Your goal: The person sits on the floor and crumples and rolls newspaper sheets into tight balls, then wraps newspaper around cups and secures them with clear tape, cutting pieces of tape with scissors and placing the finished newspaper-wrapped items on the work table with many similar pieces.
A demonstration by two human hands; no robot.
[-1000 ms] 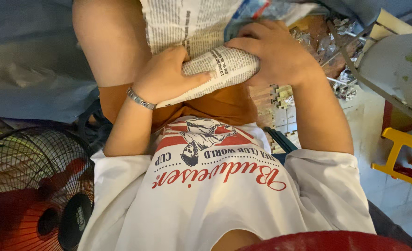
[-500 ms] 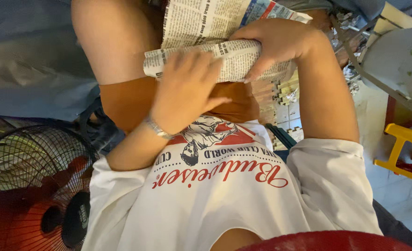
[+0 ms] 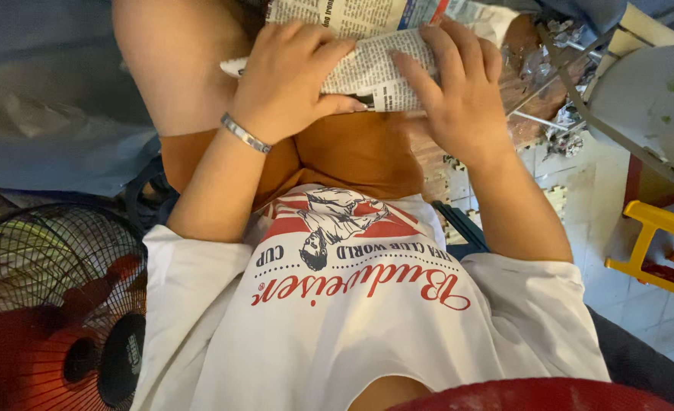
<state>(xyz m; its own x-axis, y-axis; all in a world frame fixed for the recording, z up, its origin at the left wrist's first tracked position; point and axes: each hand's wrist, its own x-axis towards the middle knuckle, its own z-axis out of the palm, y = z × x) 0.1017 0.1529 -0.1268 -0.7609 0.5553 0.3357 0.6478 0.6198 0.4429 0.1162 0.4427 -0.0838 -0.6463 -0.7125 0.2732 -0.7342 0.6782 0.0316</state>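
Left hand [image 3: 287,84] and right hand [image 3: 455,91] both clasp newspaper roll [image 3: 371,72] over lap, far centre. Loose grip could let roll unfurl; hard squeeze may tear thin paper. Fan [image 3: 47,304] near left could flutter sheets.

**Rolled newspaper held over the lap**

The newspaper [image 3: 371,65] is black-and-white newsprint with a strip of blue and red colour at its upper edge. Its near part is rolled into a thick, crumpled tube that lies roughly level, across the person's thighs. The rest of the sheet spreads flat beyond the roll, running out of view at the top. Both ends of the tube are covered by hands, and only its middle shows.
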